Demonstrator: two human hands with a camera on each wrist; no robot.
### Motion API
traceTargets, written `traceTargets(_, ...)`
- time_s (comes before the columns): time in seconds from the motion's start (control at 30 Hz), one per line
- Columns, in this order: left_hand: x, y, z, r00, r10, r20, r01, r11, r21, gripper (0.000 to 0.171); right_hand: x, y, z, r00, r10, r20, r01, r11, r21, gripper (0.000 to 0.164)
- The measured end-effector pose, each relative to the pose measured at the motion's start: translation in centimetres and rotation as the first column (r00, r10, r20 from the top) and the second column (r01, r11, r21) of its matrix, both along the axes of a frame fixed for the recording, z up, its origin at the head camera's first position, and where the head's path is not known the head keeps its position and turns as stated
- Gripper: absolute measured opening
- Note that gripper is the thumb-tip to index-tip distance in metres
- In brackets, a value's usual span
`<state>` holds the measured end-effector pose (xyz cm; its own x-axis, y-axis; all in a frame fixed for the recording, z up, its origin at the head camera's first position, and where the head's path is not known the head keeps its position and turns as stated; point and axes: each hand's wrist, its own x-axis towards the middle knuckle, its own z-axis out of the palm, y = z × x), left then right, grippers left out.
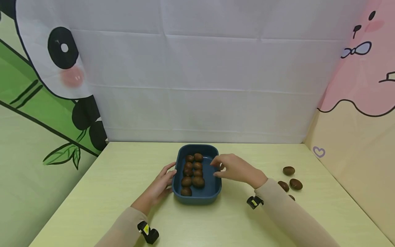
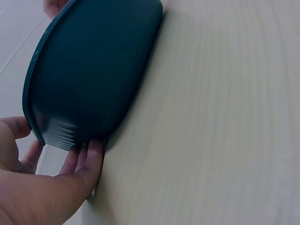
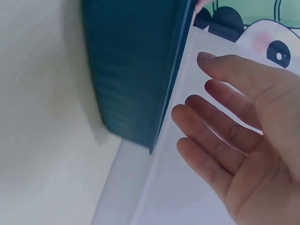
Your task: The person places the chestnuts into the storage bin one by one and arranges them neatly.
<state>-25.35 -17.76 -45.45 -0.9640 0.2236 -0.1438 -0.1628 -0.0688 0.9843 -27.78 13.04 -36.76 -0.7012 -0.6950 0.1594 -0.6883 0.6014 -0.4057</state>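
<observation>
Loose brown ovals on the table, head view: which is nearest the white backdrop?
The rearmost loose brown oval, fully visible beyond the other three loose ones, which sit closer to the right sleeve.

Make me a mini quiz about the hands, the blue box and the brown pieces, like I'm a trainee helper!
1. Pick one: seen from the head camera, where do brown pieces lie outside the blue box?
a) on the table, left of the box
b) on the table, right of the box
c) on the table, behind the box

2. True or false: the right hand is holding a brown piece.

3. Fill in the blank: the left hand touches the box's ____ side in the head view.

Key: 1. b; 2. false, its fingers hold nothing; 3. left.
</observation>
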Motion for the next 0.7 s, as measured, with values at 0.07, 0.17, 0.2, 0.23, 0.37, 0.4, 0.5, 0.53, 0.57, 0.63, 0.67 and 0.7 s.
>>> traceTargets(0.07, 0.0, 0.0, 0.0, 1.000, -0.002, 0.000, 0.002, 1.000, 0.000, 0.056, 0.1, 1.1, 0.2, 1.000, -0.016, -0.013, 0.016, 1.000, 0.004, 0.029)
traceTargets(0.17, -0.1, -0.1, -0.1, 1.000, -0.005, -0.004, 0.005, 1.000, 0.001, 0.057, 0.1, 3.0, 0.1, 0.998, -0.053, -0.031, 0.054, 0.998, 0.016, 0.029)
traceTargets(0.2, -0.1, -0.1, -0.1, 1.000, -0.006, -0.005, 0.006, 1.000, 0.003, 0.056, 0.0, 3.8, 0.0, 0.997, -0.070, -0.029, 0.070, 0.997, 0.018, 0.029)
traceTargets(0.23, -0.1, -0.1, -0.1, 1.000, -0.006, -0.005, 0.006, 1.000, 0.004, 0.056, 0.1, 4.5, -0.1, 0.996, -0.087, -0.025, 0.088, 0.996, 0.020, 0.028)
traceTargets(0.37, -0.1, -0.1, 0.0, 1.000, -0.010, -0.007, 0.010, 1.000, 0.006, 0.056, 0.5, 7.8, -0.5, 0.989, -0.149, -0.004, 0.149, 0.988, 0.030, 0.027)
traceTargets(0.4, -0.1, -0.1, 0.0, 1.000, -0.011, -0.007, 0.011, 1.000, 0.005, 0.056, 0.6, 8.7, -0.7, 0.987, -0.161, 0.003, 0.161, 0.987, 0.029, 0.027)
traceTargets(0.5, 0.0, -0.1, 0.0, 1.000, -0.013, -0.007, 0.013, 1.000, -0.001, 0.056, 1.3, 11.1, -1.1, 0.980, -0.201, 0.014, 0.200, 0.979, 0.029, 0.026)
traceTargets(0.53, 0.0, -0.1, 0.1, 1.000, -0.014, -0.007, 0.014, 1.000, -0.004, 0.056, 1.6, 11.9, -1.3, 0.976, -0.215, 0.019, 0.214, 0.976, 0.025, 0.025)
traceTargets(0.57, 0.0, -0.1, 0.1, 1.000, -0.014, -0.006, 0.014, 1.000, -0.006, 0.056, 1.9, 12.6, -1.5, 0.973, -0.229, 0.023, 0.228, 0.973, 0.028, 0.024)
traceTargets(0.63, 0.0, -0.1, 0.1, 1.000, -0.017, -0.005, 0.017, 1.000, -0.008, 0.056, 2.5, 14.2, -2.0, 0.966, -0.256, 0.037, 0.255, 0.966, 0.037, 0.022)
traceTargets(0.67, 0.0, -0.1, 0.1, 1.000, -0.017, -0.005, 0.017, 1.000, -0.008, 0.056, 2.8, 14.9, -2.3, 0.962, -0.269, 0.048, 0.267, 0.963, 0.041, 0.021)
traceTargets(0.7, 0.0, -0.1, 0.1, 1.000, -0.016, -0.004, 0.016, 1.000, -0.006, 0.056, 3.1, 15.6, -2.6, 0.958, -0.281, 0.060, 0.279, 0.959, 0.045, 0.020)
